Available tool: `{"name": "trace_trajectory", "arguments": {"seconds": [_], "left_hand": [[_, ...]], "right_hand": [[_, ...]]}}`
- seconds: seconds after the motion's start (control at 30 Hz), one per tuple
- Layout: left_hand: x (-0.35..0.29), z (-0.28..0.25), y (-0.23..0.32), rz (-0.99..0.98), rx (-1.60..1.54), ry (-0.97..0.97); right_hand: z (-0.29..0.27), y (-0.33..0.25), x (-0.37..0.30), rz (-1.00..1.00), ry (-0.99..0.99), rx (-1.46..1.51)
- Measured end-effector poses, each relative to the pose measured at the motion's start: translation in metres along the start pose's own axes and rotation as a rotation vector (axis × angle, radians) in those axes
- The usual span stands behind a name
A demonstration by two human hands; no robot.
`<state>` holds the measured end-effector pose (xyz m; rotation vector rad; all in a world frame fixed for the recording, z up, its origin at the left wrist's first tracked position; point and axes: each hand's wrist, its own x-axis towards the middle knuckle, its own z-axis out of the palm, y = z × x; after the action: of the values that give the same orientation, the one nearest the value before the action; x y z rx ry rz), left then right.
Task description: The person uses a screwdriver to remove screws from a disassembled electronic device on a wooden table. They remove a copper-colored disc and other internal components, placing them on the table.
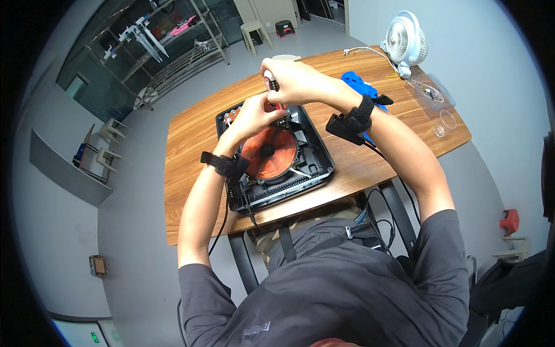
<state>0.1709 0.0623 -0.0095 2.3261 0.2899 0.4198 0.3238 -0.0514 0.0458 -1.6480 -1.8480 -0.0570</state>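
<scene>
An opened induction cooker (pixel 319 155) with a black plastic housing lies on the wooden table in front of me. Its round copper-coloured coil (pixel 280 149) shows in the middle. My right hand (pixel 298 82) is wrapped round the handle of a screwdriver (pixel 269 81), red, white and black, held upright over the far part of the housing. Lower down, my left hand (pixel 254 118) has its fingers pinched by the screwdriver's lower end, close to the circuit parts. Exactly what those left fingers grip is hidden.
Blue cloth (pixel 359 87) lies right of my right hand. A white fan (pixel 404 43) stands at the table's far right corner, its cable nearby. Clear plastic cups (pixel 445 122) sit near the right edge. Black cables run from my wrist straps.
</scene>
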Motion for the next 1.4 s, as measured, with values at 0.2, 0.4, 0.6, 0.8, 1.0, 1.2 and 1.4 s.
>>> {"name": "trace_trajectory", "arguments": {"seconds": [0.2,0.4,0.6,0.8,1.0,1.2,1.4], "left_hand": [[0.0,-0.002,0.016,-0.038,0.101,0.012],[-0.001,-0.003,0.021,-0.067,0.116,0.027],[-0.001,-0.003,0.016,-0.046,0.095,0.047],[-0.005,-0.005,0.015,-0.061,0.119,-0.041],[-0.015,-0.012,-0.008,-0.102,0.218,-0.236],[-0.029,-0.021,-0.02,-0.03,0.157,-0.109],[-0.043,-0.043,-0.03,-0.153,0.247,-0.092]], "right_hand": [[0.006,0.0,-0.002,0.043,0.043,0.027],[0.005,0.0,-0.002,0.039,0.04,0.066],[0.007,0.004,0.0,0.006,0.07,0.052],[-0.004,0.0,0.0,-0.016,0.105,0.061],[-0.013,-0.008,0.003,-0.036,0.167,0.076],[-0.011,-0.016,0.01,-0.036,0.189,0.107],[-0.008,-0.023,0.014,-0.001,0.182,0.161]]}}
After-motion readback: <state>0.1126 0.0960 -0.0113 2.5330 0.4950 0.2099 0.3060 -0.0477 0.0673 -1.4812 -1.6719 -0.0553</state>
